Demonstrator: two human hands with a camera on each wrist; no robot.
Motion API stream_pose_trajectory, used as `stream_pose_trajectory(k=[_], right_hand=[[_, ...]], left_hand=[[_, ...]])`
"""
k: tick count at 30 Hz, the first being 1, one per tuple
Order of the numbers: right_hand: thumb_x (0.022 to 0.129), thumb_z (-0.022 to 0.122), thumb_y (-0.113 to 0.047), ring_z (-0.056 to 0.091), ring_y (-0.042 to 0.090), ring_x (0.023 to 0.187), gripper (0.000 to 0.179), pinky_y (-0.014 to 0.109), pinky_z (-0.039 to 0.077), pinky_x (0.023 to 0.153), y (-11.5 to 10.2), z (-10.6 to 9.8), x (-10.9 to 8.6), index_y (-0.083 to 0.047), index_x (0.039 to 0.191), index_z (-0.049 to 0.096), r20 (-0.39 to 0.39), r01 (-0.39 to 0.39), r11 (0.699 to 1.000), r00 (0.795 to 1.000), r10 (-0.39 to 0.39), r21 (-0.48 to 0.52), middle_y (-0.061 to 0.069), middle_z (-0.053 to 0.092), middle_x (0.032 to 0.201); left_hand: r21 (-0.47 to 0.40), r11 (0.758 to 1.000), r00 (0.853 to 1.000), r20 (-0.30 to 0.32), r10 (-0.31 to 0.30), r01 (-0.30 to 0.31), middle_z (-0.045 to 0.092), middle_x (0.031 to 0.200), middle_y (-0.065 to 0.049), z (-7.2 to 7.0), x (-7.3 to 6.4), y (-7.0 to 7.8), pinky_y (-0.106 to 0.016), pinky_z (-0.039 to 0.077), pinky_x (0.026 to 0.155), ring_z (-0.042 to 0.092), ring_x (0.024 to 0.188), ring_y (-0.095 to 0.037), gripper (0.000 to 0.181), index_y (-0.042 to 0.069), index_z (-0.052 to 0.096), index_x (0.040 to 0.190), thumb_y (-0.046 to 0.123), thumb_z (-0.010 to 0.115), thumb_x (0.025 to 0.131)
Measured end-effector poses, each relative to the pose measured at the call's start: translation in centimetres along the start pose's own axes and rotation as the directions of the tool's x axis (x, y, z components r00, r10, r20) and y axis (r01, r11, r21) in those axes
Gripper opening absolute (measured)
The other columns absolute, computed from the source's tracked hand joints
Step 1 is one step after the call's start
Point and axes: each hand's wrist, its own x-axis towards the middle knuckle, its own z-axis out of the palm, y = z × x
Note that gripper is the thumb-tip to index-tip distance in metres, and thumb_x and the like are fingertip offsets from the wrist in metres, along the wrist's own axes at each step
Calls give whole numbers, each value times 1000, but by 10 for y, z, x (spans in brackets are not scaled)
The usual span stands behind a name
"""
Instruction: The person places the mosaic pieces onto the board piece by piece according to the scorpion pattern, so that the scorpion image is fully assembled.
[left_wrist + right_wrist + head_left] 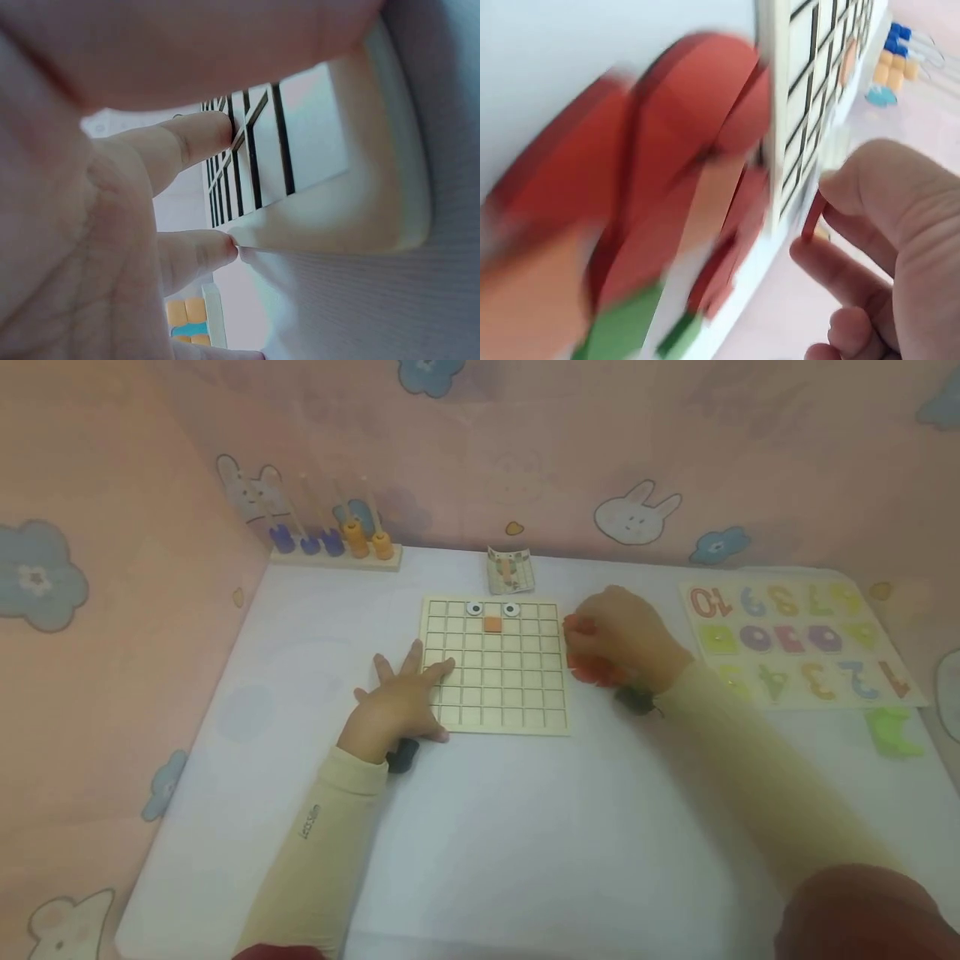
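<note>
Head view: wooden grid board flat on the white tabletop, two googly-eye pieces in its top row and one orange square tile just below, between them. Left hand lies flat, fingers spread and straight, fingertips on the board's left edge, holding nothing. Right hand sits just beside the board's right edge, over a pile of red tiles on the tabletop; from here the hand hides most of the pile and its grip can't be read. Right wrist view fills that in: right hand fingers are curled and pinch one thin red tile close to the board edge; the pile shows big and blurred, with green pieces at its lower end that the head view doesn't show. Left wrist view: palm and straight fingers resting against the board rim, grid lines visible, rest blocked by the hand itself. Head view only: bead abacus at the far left of the tabletop, small card behind the board, number puzzle at far right, green piece below it. Dark wrist-mounted items at both wrists, details unclear. Number puzzle is washed out and hard to read.
</note>
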Motion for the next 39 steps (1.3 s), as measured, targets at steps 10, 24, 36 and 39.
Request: stream_pose_trajectory(k=[10,24,36,39], right_hand=[[98,71,-21,53,29,91,25,44,45,88,-24,19,27,-8,116,82,-1,58,986,998,-58,-154,6,79,103],[94,71,2,53,30,87,31,43,48,85,-37,23,21,-9,122,79,60,104,927,994,-88,-361,10,75,102],[103,68,-15,60,32,105,20,49,47,102,-33,19,24,-9,116,81,-16,18,993,1000,-20,-116,11,77,114],[100,71,-12,59,32,111,17,49,44,107,-32,19,25,-10,112,82,-11,-34,997,999,33,-74,9,77,115]], left_hand=[[0,1000,1000,3,1,-1,-16,177,-7,0,-1,3,-91,5,104,-23,151,-60,116,38,28,169,28,97,76],[3,1000,1000,-1,5,-5,-17,177,-7,1,2,1,-92,5,103,-23,150,-60,117,38,28,169,28,98,75],[-3,1000,1000,-4,-1,1,-16,177,-7,1,2,-1,-92,5,103,-23,150,-60,117,38,29,169,28,98,74],[-3,1000,1000,-1,3,-3,-17,177,-7,1,3,-1,-92,5,103,-23,150,-60,117,38,29,169,29,98,75]])
